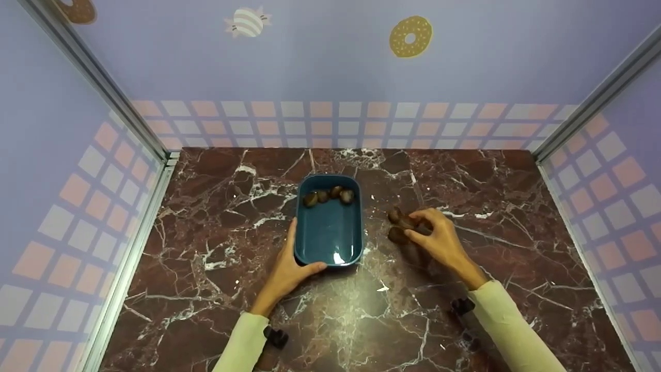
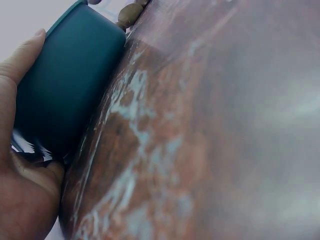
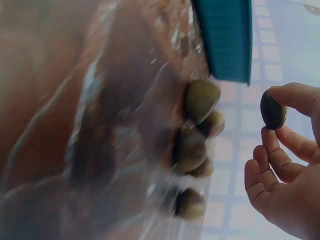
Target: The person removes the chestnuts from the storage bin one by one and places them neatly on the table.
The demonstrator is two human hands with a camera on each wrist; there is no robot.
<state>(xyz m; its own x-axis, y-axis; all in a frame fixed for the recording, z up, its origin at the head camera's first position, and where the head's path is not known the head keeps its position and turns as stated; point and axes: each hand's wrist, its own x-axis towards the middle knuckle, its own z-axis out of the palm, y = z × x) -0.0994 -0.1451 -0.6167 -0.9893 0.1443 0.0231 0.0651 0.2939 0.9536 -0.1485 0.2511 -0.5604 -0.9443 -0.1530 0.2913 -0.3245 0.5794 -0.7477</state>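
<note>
A teal rectangular tray [image 1: 329,232] sits on the marble-patterned table, with several rounded, brown pebble-like pieces [image 1: 347,196] lined up toward its far end. My left hand [image 1: 284,268] holds the tray's near-left corner, thumb at the near rim and fingers along the left side. Right of the tray, my right hand [image 1: 439,237] is over a small cluster of the same pieces [image 1: 397,235]. In the right wrist view its thumb and fingertips pinch one dark olive pebble-like piece [image 3: 273,110], held apart from the loose pieces [image 3: 201,101] on the table.
The dark red, white-veined tabletop [image 1: 206,289] runs up to a lilac back wall [image 1: 330,67] with pink and white squares. Side panels with metal edge strips [image 1: 129,243] border it left and right. A small black device [image 1: 276,338] is strapped at the left wrist.
</note>
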